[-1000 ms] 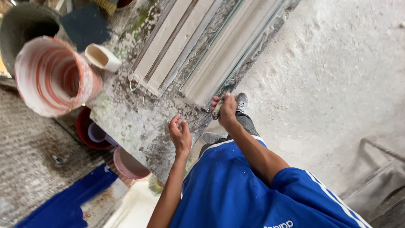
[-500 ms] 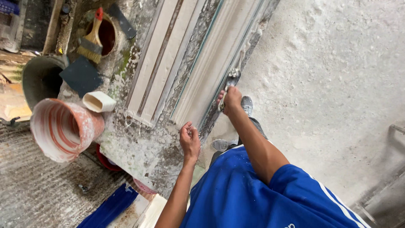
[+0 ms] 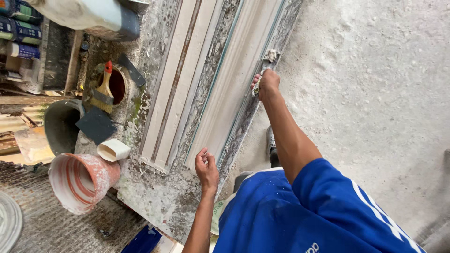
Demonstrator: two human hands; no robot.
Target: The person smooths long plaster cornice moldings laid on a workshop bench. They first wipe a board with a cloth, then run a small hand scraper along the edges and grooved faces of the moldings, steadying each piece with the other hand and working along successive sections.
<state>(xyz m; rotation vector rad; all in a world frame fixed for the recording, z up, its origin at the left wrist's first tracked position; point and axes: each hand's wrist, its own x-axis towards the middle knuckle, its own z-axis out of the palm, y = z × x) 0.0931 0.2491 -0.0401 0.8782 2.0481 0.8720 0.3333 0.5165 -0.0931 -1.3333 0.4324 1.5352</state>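
Right hand [image 3: 268,84] hides its tool's [image 3: 269,57] handle.

Blue short-sleeved shirt [image 3: 300,211], white stripes, bare forearms

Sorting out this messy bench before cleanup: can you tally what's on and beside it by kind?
Long plaster mouldings: 2
Buckets: 2
Brushes: 1
Dark flat trowels: 1
Small white cups: 1
Total: 7

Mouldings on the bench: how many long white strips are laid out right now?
2. The ribbed moulding lies nearer the brush; the wider moulding lies by the bench's near edge, with the right hand on its edge and the left hand at its end.
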